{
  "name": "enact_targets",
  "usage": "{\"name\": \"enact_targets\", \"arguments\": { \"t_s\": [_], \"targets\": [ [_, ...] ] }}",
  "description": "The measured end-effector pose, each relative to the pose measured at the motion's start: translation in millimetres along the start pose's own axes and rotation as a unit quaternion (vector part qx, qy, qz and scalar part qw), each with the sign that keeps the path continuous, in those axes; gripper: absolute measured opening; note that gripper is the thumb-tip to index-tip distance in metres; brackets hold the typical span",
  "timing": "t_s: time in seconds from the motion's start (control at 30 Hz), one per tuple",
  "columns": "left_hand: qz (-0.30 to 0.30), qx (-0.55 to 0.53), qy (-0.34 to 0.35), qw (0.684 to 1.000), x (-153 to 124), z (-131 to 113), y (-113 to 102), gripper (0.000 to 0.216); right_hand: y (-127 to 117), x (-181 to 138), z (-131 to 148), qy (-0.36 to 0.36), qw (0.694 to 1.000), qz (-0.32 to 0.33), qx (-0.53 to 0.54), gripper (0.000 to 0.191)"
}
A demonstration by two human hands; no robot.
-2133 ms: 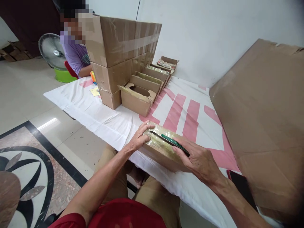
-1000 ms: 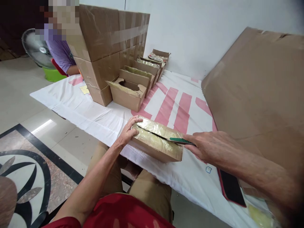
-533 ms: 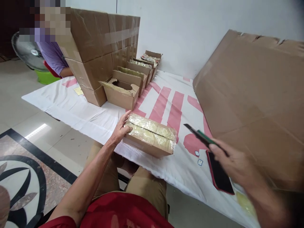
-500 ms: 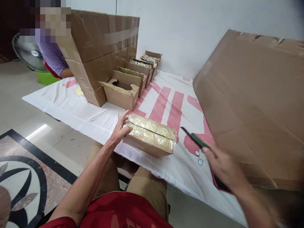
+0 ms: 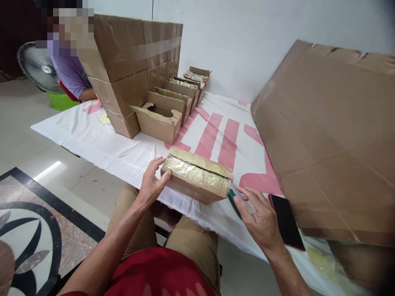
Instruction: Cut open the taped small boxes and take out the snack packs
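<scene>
A small cardboard box (image 5: 197,183) wrapped in yellowish clear tape lies near the front edge of the table, its top seam slit open. My left hand (image 5: 150,185) grips the box's left end, thumb on the front face and fingers over the top corner. My right hand (image 5: 261,216) is at the box's right end, fingers closed over a green utility knife (image 5: 232,200). The knife's tip rests low against the box's right side. Most of the knife is hidden under my fingers.
A dark phone in a red case (image 5: 285,222) lies just right of my right hand. A large cardboard sheet (image 5: 333,123) leans over the table's right side. Stacked big boxes (image 5: 132,61) and a row of small open boxes (image 5: 160,119) stand at the back left. Beyond them are a seated person (image 5: 72,74) and a fan (image 5: 37,65).
My right hand drew the knife along the box's top seam, lifted off to the right, then came back down to the box's right end. The left hand stayed on the left end.
</scene>
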State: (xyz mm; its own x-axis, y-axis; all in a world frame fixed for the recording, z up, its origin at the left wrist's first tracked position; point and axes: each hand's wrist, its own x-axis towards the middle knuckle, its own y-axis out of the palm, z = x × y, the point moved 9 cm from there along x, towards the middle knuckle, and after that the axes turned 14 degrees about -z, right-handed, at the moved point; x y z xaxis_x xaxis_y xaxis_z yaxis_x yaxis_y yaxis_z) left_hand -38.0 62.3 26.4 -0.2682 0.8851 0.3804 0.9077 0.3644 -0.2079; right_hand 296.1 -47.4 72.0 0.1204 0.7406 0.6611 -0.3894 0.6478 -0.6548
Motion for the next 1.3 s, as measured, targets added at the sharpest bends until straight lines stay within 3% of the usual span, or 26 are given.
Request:
{"name": "enact_targets", "arguments": {
  "t_s": [0.13, 0.33, 0.4, 0.5, 0.63, 0.73, 0.8, 0.9, 1.0, 1.07, 1.2, 1.3],
  "targets": [
    [0.001, -0.027, -0.019, 0.999, -3.3, -1.5, 1.7, 0.045, 10.4, 13.6, 31.4, 0.006, 1.0, -0.013, 0.021, 0.037],
    [0.095, -0.187, -0.175, 0.962, -4.8, 6.0, 22.7, 0.044, 7.7, 18.7, 28.6, 0.101, 0.989, -0.02, 0.108, 0.036],
    [0.099, -0.187, -0.164, 0.963, -1.4, 4.6, 17.9, 0.037, -0.1, 22.7, 41.1, 0.069, 0.984, -0.004, 0.166, 0.03],
    [0.11, -0.14, -0.117, 0.977, 1.7, 6.5, 1.8, 0.028, -0.5, 24.0, 62.9, 0.004, 0.975, 0.065, 0.214, 0.037],
    [0.096, -0.115, -0.106, 0.983, 5.8, 12.6, -26.1, 0.023, 2.9, 23.0, 82.1, -0.11, 0.981, 0.066, 0.147, 0.022],
    [0.069, -0.081, 0.005, 0.994, 13.6, -19.6, -36.4, 0.024, 6.9, 24.3, 91.6, -0.178, 0.977, 0.056, 0.102, 0.017],
    [0.104, -0.041, 0.124, 0.986, 12.4, -55.5, -22.9, 0.024, 13.1, 29.0, 95.2, -0.197, 0.974, 0.08, 0.083, 0.014],
    [0.208, 0.033, 0.267, 0.94, 0.5, -95.3, 15.5, 0.029, 31.2, 38.0, 100.3, -0.199, 0.964, 0.164, 0.062, 0.017],
    [0.319, 0.126, 0.334, 0.878, -12.8, -104.1, 49.3, 0.034, 55.6, 41.4, 105.7, -0.191, 0.943, 0.27, 0.024, 0.032],
    [0.357, 0.183, 0.363, 0.841, -18.2, -103.0, 60.4, 0.032, 65.4, 47.0, 106.6, -0.181, 0.939, 0.292, -0.018, 0.044],
    [0.346, 0.262, 0.419, 0.798, -20.5, -108.2, 61.3, 0.02, 68.6, 67.4, 100.9, -0.168, 0.951, 0.247, -0.086, 0.063],
    [0.267, 0.295, 0.445, 0.802, -15.4, -118.4, 46.6, 0.017, 75.9, 73.6, 88.5, -0.168, 0.944, 0.261, -0.115, 0.067]
  ]
}}
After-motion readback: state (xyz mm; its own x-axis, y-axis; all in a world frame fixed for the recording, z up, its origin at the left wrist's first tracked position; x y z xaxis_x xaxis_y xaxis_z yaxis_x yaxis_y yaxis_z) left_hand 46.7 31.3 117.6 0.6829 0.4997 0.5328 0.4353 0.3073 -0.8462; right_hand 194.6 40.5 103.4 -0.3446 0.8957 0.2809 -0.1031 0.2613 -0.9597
